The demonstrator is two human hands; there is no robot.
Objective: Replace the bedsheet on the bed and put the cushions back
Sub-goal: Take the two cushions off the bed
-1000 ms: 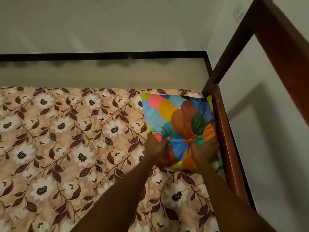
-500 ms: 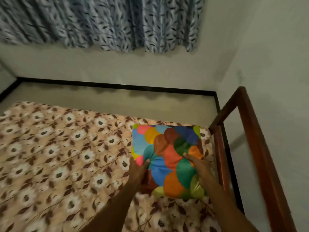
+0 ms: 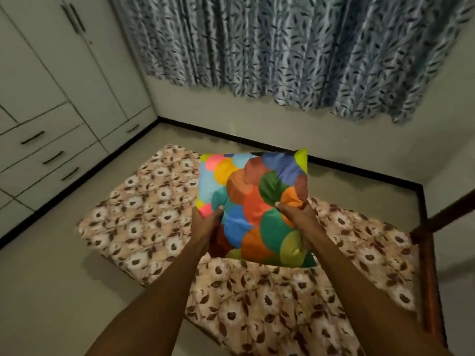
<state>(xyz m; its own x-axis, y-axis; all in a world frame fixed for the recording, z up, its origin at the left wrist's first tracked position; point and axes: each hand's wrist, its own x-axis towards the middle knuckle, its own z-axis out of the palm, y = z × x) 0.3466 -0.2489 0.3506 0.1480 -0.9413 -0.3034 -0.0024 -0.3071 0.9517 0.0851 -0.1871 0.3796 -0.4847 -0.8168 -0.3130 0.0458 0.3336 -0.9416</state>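
Cushion (image 3: pixel 253 206) lifted off bedsheet (image 3: pixel 144 214), gripped between left hand (image 3: pixel 207 223), right hand (image 3: pixel 299 217)

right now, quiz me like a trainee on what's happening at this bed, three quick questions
1. True or false: the multicoloured circle-patterned square cushion lies flat on the beige floral bedsheet.
2. How many hands grip the cushion? A) none B) one C) two
3. Fill in: a blue leaf-patterned ____ hangs at the back.
Key: 1 false, it is held up above it. 2 C: left hand, right hand. 3 curtain.
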